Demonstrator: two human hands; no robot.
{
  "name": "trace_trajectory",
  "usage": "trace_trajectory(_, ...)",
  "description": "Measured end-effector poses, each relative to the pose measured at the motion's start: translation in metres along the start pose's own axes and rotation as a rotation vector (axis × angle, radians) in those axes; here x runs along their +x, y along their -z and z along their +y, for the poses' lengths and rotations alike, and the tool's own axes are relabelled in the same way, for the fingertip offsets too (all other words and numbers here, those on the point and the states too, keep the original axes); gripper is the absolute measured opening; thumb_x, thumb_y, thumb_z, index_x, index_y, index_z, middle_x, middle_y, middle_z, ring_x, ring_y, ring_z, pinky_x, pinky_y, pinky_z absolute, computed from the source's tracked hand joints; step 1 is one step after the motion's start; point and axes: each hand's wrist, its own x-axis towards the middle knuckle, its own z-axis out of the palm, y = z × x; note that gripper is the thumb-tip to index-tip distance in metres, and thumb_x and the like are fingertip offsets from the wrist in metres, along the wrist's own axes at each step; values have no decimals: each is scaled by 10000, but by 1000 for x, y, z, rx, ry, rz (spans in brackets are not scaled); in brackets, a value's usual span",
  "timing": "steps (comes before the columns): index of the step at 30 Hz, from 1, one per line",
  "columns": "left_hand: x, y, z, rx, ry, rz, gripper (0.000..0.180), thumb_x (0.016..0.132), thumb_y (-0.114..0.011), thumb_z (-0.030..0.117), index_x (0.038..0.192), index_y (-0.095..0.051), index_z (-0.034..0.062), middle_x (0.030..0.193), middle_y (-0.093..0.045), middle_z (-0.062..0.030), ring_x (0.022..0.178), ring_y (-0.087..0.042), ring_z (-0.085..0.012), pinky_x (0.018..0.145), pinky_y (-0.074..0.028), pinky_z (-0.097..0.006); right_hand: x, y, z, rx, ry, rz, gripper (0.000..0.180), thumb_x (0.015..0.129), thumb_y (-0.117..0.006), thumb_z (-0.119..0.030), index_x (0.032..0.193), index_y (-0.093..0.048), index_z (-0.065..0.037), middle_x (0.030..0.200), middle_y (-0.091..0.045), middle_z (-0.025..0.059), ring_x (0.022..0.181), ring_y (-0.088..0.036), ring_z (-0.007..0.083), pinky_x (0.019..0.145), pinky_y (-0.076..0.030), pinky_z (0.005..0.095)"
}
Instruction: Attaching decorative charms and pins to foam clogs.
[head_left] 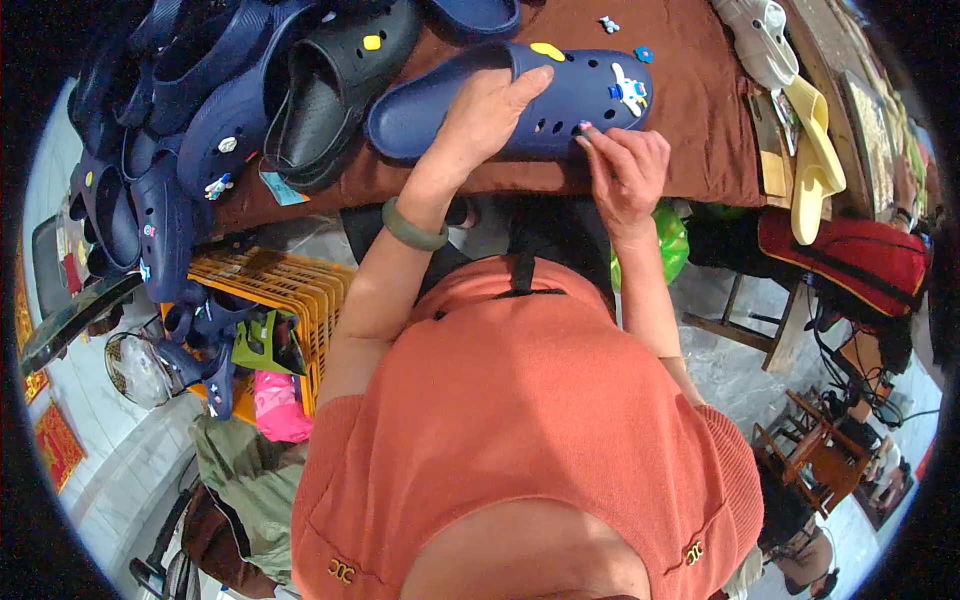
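A navy blue clog [450, 95] lies on its side along the table's near edge, its toe pointing right. My left hand [487, 112] grips it at the foot opening, with the thumb over the upper and the other fingers hidden inside. My right hand [628, 165] pinches a tiny pinkish shoe charm [583, 127] at one of the holes near the toe; how deep the charm sits cannot be seen. A white and blue figure charm [629, 92] and a yellow charm [546, 50] are fixed on the same clog. Two loose charms, one blue flower [643, 55] and one white figure [609, 24], rest beyond the toe.
A black clog [325, 100] and several navy clogs [225, 130] crowd the left of the brown-covered table [700, 130]. Pale yellow [815, 160] and white footwear [757, 40] lie at its right end. An orange crate [285, 290] stands below left, a wooden stool [750, 325] below right.
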Motion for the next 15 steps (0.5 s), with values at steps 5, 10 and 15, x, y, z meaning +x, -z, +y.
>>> trace_trajectory(5,0,1,3,29,32,-2,431,913,-488,394,891,-610,-20,698,-592,-100,659,-558,-211,654,-442,-354,-3,4,6,-31,-60,60,240,666,-779,-102,882,-678,-127,785,-589,-3,718,-550,184,724,-398,345)
trace_trajectory(10,3,1,-3,46,27,9,437,907,-498,392,853,-594,-31,666,-566,-115,637,-539,-212,626,-429,-364,-2,-6,-1,-11,-12,50,262,667,-774,-109,907,-670,-133,793,-581,-5,715,-542,186,717,-398,347)
trace_trajectory(15,2,0,-4,60,85,32,459,892,-515,400,825,-593,-47,634,-545,-140,612,-527,-225,606,-418,-375,-4,-2,-8,-68,-23,-43,322,668,-766,-134,974,-669,-158,866,-556,-6,791,-518,195,746,-395,370)
